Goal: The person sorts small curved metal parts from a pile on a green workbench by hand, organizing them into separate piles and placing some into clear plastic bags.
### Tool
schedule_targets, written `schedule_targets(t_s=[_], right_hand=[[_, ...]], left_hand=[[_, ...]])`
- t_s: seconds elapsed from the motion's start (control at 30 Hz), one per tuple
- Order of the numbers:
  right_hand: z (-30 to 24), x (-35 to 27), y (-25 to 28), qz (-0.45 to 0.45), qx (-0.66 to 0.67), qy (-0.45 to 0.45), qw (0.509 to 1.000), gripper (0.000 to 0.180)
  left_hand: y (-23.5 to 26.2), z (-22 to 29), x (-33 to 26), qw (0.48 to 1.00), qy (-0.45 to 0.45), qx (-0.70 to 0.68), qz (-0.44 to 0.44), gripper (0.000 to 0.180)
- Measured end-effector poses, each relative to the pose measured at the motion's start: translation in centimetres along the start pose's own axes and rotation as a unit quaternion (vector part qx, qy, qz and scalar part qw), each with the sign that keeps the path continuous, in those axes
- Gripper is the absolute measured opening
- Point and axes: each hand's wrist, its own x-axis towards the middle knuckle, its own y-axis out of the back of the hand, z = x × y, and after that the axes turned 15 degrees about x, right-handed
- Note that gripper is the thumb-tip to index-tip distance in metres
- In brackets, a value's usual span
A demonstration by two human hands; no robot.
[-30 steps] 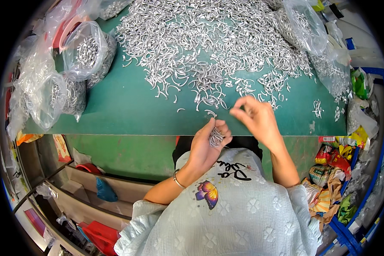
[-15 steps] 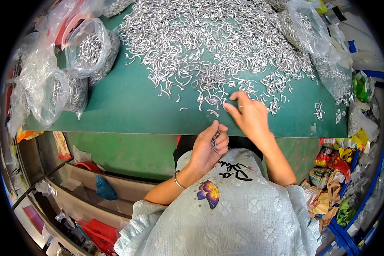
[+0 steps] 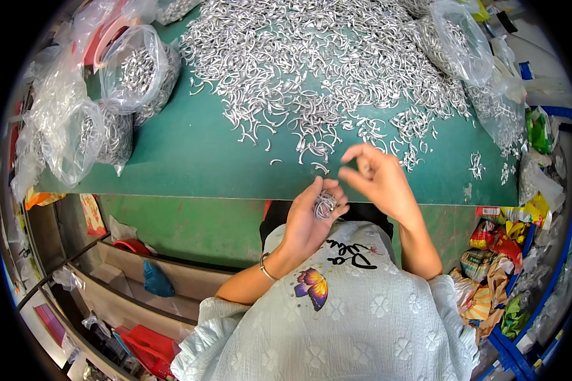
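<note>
My left hand (image 3: pixel 306 213) is just off the near edge of the table, palm up, its fingers curled round a small clump of curved silvery metal pieces (image 3: pixel 325 205). Beside it, over the table edge, my right hand (image 3: pixel 386 183) has its thumb and index finger apart. Its fingertips are smeared by motion, and I see nothing between them. Beyond both hands spreads a big heap of the same curved metal pieces (image 3: pixel 318 70). A few loose pieces lie at its near fringe, close to my fingers.
Clear plastic bags of metal pieces (image 3: pixel 140 76) stand at the left of the green tabletop (image 3: pixel 190 152). Another filled bag (image 3: pixel 496 108) leans at the right edge. Crumpled packaging (image 3: pixel 483 279) is piled at lower right, and an open drawer-like wooden box (image 3: pixel 140 273) is at lower left.
My right hand has drawn back from the pieces toward me and slightly right. My left hand has opened a little, showing more of the clump in it.
</note>
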Motion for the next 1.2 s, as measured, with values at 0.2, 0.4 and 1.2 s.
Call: schedule_targets(t_s=[0.2,0.4,1.2], right_hand=[[3.1,2.3,-2.3,0.097,-0.210,0.149,0.961,0.011],[3.5,1.1,-0.7,0.096,0.120,0.051,0.987,0.005],[1.7,2.9,-4.2,0.169,-0.072,0.164,0.969,0.013]], left_hand=[[2.4,-0.4,0.1,0.992,0.031,0.000,-0.122,0.027],[2.6,-0.3,0.0,0.993,0.025,-0.008,-0.119,0.027],[3.7,-1.3,0.4,0.991,0.007,-0.002,-0.130,0.024]])
